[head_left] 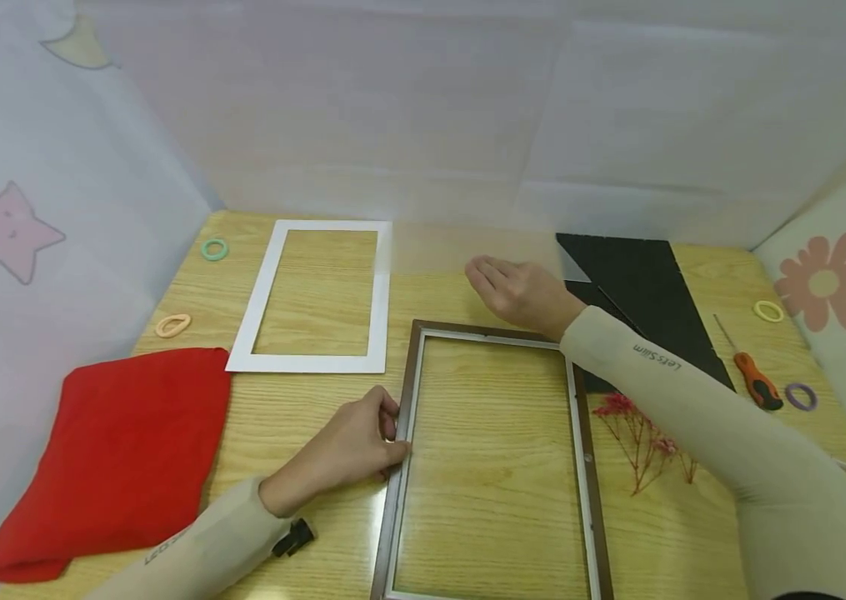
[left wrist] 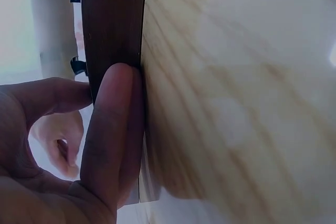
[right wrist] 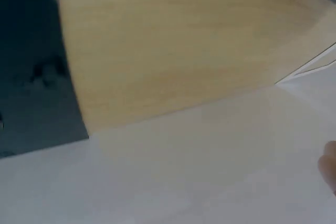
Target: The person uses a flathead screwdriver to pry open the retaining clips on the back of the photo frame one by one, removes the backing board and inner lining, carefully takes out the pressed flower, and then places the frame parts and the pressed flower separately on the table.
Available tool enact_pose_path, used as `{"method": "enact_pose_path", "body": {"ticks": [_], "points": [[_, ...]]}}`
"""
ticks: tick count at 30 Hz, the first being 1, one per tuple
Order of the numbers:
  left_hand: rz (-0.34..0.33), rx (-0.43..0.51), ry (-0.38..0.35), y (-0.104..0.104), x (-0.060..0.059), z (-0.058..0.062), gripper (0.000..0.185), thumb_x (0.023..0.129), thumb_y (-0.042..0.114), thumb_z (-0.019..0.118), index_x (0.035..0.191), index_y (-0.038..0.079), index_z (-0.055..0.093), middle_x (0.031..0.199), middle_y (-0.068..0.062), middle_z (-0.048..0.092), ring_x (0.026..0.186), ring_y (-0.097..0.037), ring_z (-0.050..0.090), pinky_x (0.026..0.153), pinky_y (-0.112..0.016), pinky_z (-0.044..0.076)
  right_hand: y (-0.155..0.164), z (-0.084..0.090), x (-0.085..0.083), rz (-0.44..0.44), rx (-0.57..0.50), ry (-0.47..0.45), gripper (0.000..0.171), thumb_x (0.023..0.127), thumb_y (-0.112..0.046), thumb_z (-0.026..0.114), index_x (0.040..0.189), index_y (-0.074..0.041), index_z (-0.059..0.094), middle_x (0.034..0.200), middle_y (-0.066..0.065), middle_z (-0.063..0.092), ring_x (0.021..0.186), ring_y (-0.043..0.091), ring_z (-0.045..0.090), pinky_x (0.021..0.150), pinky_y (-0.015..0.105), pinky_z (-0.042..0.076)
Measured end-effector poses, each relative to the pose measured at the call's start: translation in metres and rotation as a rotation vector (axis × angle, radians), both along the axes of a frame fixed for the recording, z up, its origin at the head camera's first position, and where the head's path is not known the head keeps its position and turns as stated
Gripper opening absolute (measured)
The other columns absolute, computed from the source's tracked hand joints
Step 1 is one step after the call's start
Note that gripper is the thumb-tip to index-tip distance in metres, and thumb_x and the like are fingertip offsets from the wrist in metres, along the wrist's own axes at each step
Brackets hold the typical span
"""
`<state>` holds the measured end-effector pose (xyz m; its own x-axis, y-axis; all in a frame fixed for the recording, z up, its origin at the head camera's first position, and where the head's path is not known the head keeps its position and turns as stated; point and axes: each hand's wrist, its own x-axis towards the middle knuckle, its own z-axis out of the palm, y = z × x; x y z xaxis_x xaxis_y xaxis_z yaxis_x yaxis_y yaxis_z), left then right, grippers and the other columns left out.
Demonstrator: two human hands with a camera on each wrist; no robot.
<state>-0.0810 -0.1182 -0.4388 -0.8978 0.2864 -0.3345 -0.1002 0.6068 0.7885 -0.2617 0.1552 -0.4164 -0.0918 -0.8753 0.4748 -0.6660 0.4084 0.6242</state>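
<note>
The left hand [head_left: 351,446] pinches the left rail of the dark brown wooden picture frame [head_left: 398,433], steadying it on the table. Beyond the frame's far edge, the right hand [head_left: 520,292], fingers relaxed together, seemingly rests on a clear sheet [head_left: 468,246]; next, lifting that sheet needs a careful edge grip.
</note>
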Motion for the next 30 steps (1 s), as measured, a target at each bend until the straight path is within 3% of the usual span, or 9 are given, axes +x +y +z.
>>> {"method": "enact_pose_path", "body": {"ticks": [6, 8, 12, 17, 24, 30], "points": [[-0.011, -0.039, -0.007, -0.004, 0.005, 0.001, 0.04, 0.078, 0.01, 0.073, 0.111, 0.004, 0.051, 0.088, -0.006, 0.059, 0.055, -0.013, 0.066, 0.052, -0.027, 0.055, -0.01, -0.011, 0.003, -0.013, -0.021, -0.247, 0.017, 0.098, -0.003, 0.062, 0.113, -0.002, 0.069, 0.107, 0.015, 0.075, 0.093, 0.023, 0.076, 0.049, 0.028, 0.056], [-0.006, -0.023, -0.02, -0.005, 0.006, 0.0, 0.041, 0.078, 0.009, 0.073, 0.111, 0.004, 0.05, 0.089, -0.007, 0.059, 0.055, -0.014, 0.066, 0.052, -0.027, 0.055, -0.012, -0.012, 0.005, -0.043, 0.002, -0.354, 0.021, 0.096, -0.002, 0.062, 0.116, -0.005, 0.068, 0.112, 0.014, 0.074, 0.096, 0.024, 0.075, 0.047, 0.03, 0.054], [0.006, 0.002, -0.035, -0.006, 0.008, -0.001, 0.042, 0.079, 0.009, 0.074, 0.113, 0.003, 0.05, 0.091, -0.008, 0.059, 0.055, -0.015, 0.066, 0.051, -0.028, 0.056, -0.015, -0.011, 0.007, -0.149, 0.075, -0.572, 0.036, 0.093, -0.001, 0.062, 0.127, -0.01, 0.068, 0.124, 0.012, 0.073, 0.106, 0.026, 0.074, 0.071, 0.035, 0.064], [0.015, 0.011, -0.036, -0.008, 0.01, -0.002, 0.042, 0.079, 0.009, 0.075, 0.113, 0.003, 0.05, 0.092, -0.009, 0.059, 0.055, -0.014, 0.066, 0.051, -0.027, 0.057, -0.019, -0.009, 0.007, -0.225, 0.125, -0.751, 0.038, 0.095, 0.0, 0.06, 0.13, -0.012, 0.068, 0.127, 0.009, 0.072, 0.114, 0.026, 0.071, 0.095, 0.041, 0.06], [0.018, 0.017, -0.031, -0.01, 0.013, -0.001, 0.042, 0.079, 0.008, 0.074, 0.113, 0.002, 0.05, 0.092, -0.009, 0.057, 0.056, -0.013, 0.067, 0.049, -0.026, 0.057, -0.019, -0.009, 0.005, -0.273, 0.113, -0.938, 0.036, 0.094, -0.004, 0.066, 0.129, -0.014, 0.07, 0.128, 0.007, 0.072, 0.114, 0.025, 0.07, 0.097, 0.042, 0.059], [0.03, 0.029, -0.036, -0.008, 0.011, -0.004, 0.042, 0.078, 0.008, 0.073, 0.113, 0.002, 0.05, 0.093, -0.009, 0.058, 0.055, -0.014, 0.067, 0.05, -0.027, 0.058, -0.021, -0.016, 0.004, -0.283, 0.171, -0.928, 0.033, 0.092, 0.002, 0.068, 0.117, -0.019, 0.073, 0.124, 0.004, 0.072, 0.113, 0.023, 0.07, 0.096, 0.041, 0.06]]}}
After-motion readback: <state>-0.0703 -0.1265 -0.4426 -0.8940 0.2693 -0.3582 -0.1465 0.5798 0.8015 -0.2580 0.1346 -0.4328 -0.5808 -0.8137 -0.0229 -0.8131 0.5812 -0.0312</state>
